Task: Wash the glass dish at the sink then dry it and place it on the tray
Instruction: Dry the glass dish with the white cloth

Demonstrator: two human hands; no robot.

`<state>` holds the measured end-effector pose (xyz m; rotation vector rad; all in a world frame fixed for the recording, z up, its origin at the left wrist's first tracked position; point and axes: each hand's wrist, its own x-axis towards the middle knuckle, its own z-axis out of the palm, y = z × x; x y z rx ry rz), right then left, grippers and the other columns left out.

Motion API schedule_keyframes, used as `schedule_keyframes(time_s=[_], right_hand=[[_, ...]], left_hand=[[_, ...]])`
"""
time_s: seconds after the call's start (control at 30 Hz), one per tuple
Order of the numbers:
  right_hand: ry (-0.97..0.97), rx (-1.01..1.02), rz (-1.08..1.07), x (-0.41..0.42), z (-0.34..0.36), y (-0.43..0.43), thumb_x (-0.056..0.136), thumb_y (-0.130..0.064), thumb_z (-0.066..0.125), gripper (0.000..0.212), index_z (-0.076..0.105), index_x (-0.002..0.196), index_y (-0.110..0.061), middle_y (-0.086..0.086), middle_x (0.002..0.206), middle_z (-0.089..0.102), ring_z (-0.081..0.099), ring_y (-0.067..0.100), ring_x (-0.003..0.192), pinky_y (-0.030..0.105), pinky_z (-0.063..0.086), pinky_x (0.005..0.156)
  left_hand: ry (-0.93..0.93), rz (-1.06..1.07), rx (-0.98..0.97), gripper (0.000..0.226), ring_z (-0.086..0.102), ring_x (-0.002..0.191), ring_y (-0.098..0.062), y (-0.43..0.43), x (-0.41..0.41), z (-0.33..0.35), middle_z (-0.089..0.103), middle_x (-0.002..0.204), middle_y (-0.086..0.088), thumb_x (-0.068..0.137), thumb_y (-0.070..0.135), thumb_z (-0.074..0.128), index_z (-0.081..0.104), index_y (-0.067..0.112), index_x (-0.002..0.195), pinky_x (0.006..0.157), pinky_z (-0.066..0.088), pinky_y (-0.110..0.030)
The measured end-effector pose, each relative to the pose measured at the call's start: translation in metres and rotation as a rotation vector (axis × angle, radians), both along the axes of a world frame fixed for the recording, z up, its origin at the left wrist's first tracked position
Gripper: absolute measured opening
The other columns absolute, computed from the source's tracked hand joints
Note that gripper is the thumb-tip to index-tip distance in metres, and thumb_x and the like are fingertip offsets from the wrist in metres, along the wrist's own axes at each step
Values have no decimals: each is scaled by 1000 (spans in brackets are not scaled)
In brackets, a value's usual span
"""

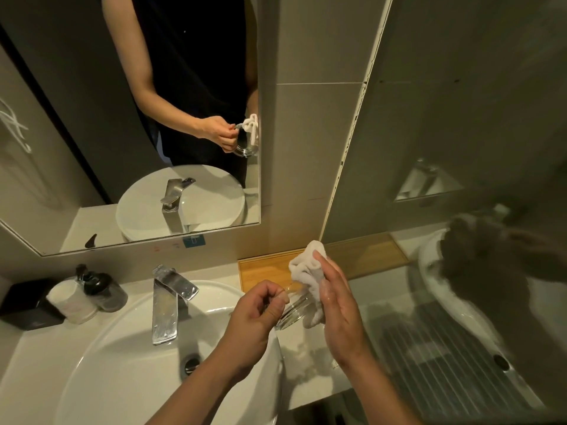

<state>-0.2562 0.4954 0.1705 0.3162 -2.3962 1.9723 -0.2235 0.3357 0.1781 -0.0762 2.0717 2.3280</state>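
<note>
**Drying the glass dish over the tabletop**

The glass dish is held on edge between the two hands, above the tabletop just right of the sink, not yet on the tray. The left hand pinches the dish by its near rim, thumb and fingertips closed on the glass. The right hand is closed around a bunched white cloth, pressing part of it against the far side of the dish. The mirror shows the same grip from the front.

By the look of it, washing is done and drying is under way. To do this well, the left hand should probably keep a firm pinch on the rim, since wet glass slides easily, and turn the dish a little at a time so the cloth meets every part. The cloth is best pushed into the inside corner where base meets wall, where water tends to sit, then run round the rim and underside. Working low over the tabletop limits the harm from a slip. The wooden tray lies just behind the hands against the wall, a short reach once the glass is dry.
</note>
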Motion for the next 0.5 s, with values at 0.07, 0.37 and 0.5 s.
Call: schedule_keyframes(time_s=[0.07,0.37,0.5], right_hand=[[16,48,48,0,5,-3,95,-69,36,50,38,145,-64,-26,154,40,46,0,139,31,48,110],[-472,-363,-30,-3,14,-11,89,-69,54,53,57,137,-48,4,131,69,71,33,109,44,61,65],[-595,-473,-101,-4,10,-12,85,-78,42,67,62,135,-38,7,129,71,72,32,112,44,62,73]], left_hand=[[19,-25,-10,16,46,71,-13,1,1,1,53,75,1,92,31,61,61,19,81,68,39,-27],[144,3,-48,17,48,76,-14,5,6,5,55,78,6,88,39,62,61,23,83,73,40,-32],[120,-125,-173,9,51,78,-9,-6,5,6,58,81,13,93,32,59,61,27,86,74,41,-24]])
